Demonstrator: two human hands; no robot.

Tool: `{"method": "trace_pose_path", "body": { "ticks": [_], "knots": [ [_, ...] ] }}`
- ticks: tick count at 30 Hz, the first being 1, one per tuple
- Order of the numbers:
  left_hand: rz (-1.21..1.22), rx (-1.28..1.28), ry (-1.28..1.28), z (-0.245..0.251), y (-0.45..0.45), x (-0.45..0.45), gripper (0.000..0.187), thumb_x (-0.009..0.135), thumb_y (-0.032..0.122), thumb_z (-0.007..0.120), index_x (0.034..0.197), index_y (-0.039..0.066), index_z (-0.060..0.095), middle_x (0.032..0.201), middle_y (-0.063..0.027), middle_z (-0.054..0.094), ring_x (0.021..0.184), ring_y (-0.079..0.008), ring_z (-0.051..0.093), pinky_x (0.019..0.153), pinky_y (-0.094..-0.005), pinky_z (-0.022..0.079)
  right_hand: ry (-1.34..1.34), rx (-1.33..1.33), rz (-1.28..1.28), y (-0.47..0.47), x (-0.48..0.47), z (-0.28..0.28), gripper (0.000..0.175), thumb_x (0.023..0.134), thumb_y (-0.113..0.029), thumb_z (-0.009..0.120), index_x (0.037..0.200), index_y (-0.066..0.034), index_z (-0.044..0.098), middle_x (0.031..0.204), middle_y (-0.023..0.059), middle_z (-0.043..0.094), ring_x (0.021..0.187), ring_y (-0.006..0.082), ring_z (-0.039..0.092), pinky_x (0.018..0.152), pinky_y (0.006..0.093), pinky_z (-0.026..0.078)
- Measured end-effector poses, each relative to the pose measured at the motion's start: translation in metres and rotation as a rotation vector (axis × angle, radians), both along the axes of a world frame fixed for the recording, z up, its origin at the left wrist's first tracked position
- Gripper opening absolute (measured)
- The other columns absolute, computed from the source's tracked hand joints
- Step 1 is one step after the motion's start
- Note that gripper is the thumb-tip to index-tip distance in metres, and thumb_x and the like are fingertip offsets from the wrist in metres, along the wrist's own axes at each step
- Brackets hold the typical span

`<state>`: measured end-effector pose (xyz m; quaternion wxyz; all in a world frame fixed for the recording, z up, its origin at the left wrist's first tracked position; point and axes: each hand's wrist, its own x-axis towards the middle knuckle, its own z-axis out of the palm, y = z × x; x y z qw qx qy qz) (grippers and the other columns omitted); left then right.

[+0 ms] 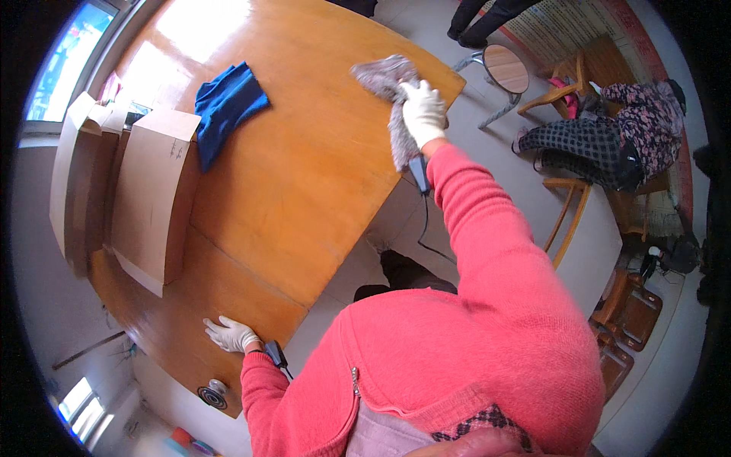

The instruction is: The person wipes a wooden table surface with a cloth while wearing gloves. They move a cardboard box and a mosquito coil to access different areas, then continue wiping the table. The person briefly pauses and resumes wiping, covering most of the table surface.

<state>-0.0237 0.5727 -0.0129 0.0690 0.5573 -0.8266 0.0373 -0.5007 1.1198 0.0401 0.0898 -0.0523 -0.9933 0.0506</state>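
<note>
My right hand [424, 111], in a white glove, grips a fuzzy grey cloth [381, 74] near the right edge of a varnished wooden table [308, 148]. Part of the cloth lies on the tabletop, and another part hangs down beside my wrist. In a matching glove, my left hand [231, 335] rests on the table's near left part with its fingers spread and nothing in it. A dark device with a cable is at each wrist. Farther up the table lies a folded blue cloth [231, 108].
Open cardboard boxes [151, 188] stand along the table's left side. A small round metal object [213, 394] sits near its lower corner. A round-topped stool [506, 68], wooden chairs [557, 97] and a seated person [605, 137] are to the right. Another person's legs [485, 20] show beyond.
</note>
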Motion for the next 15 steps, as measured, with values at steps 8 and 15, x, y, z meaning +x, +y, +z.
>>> {"method": "trace_pose_path", "body": {
  "ticks": [8, 15],
  "knots": [
    [-0.052, -0.038, 0.003, -0.002, -0.002, 0.003, 0.056, 0.111, 0.041, 0.056, 0.161, 0.016, 0.053, 0.163, -0.024, 0.053, 0.15, -0.041, 0.049, 0.124, -0.0503, 0.038, 0.073, -0.027, -0.25, 0.038, -0.053, -0.004, 0.039, 0.097, -0.02, 0.065, 0.134, -0.0253, 0.076, 0.129, 0.0187, 0.068, 0.119, 0.041, 0.069, 0.102, 0.0512, 0.057],
    [-0.046, -0.023, 0.04, -0.006, -0.004, 0.004, 0.057, 0.11, 0.039, 0.059, 0.162, 0.018, 0.052, 0.164, -0.0231, 0.051, 0.149, -0.0417, 0.05, 0.12, -0.0573, 0.039, 0.118, -0.195, 0.109, -0.031, -0.042, -0.022, 0.033, 0.094, -0.013, 0.061, 0.121, -0.0118, 0.079, 0.118, 0.0262, 0.067, 0.111, 0.048, 0.065, 0.099, 0.0548, 0.055]
  ]
}}
